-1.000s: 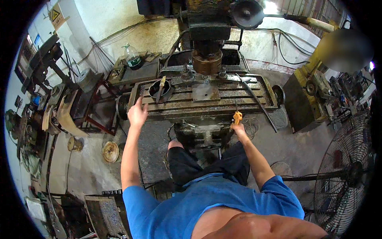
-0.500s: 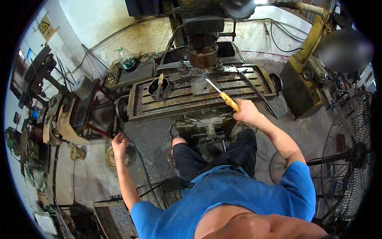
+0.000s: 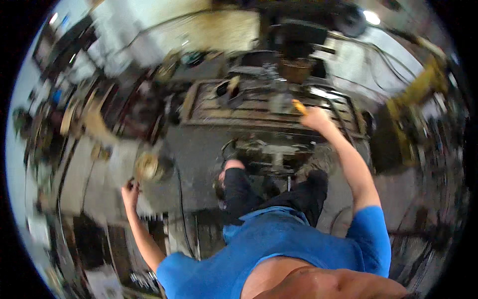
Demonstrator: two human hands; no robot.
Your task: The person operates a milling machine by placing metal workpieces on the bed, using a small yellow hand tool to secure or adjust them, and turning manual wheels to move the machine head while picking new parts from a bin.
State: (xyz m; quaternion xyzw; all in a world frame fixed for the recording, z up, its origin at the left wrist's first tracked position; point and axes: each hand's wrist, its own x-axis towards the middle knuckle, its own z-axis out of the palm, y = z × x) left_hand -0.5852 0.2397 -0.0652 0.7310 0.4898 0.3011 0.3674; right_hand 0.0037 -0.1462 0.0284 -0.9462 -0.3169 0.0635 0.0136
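Note:
My right hand [image 3: 315, 119] is closed around a yellow-handled tool [image 3: 299, 106] over the slotted metal machine table [image 3: 249, 119]. Its slim metal blade is lost in the blur. Just past the tool lies a pale flat piece [image 3: 279, 103] on the table, under the machine's spindle head [image 3: 296, 70]. Farther left on the table stands a dark pot [image 3: 226, 97] with a brush-like stick [image 3: 233, 83] in it. Away to the left, my left hand [image 3: 130, 193] has its fingers curled in, with something small and dark at the fingertips, too blurred to name.
A round yellowish object [image 3: 148, 165] sits on the floor near my left hand. A black cable [image 3: 180, 209] runs along the floor. At right is a yellow machine stand [image 3: 398, 129]. A bench with a bottle [image 3: 191, 57] stands at the back left.
The view has swung left and is smeared. My left hand has moved left and nearer to me. My right hand still holds the yellow-handled tool, now turned more upright.

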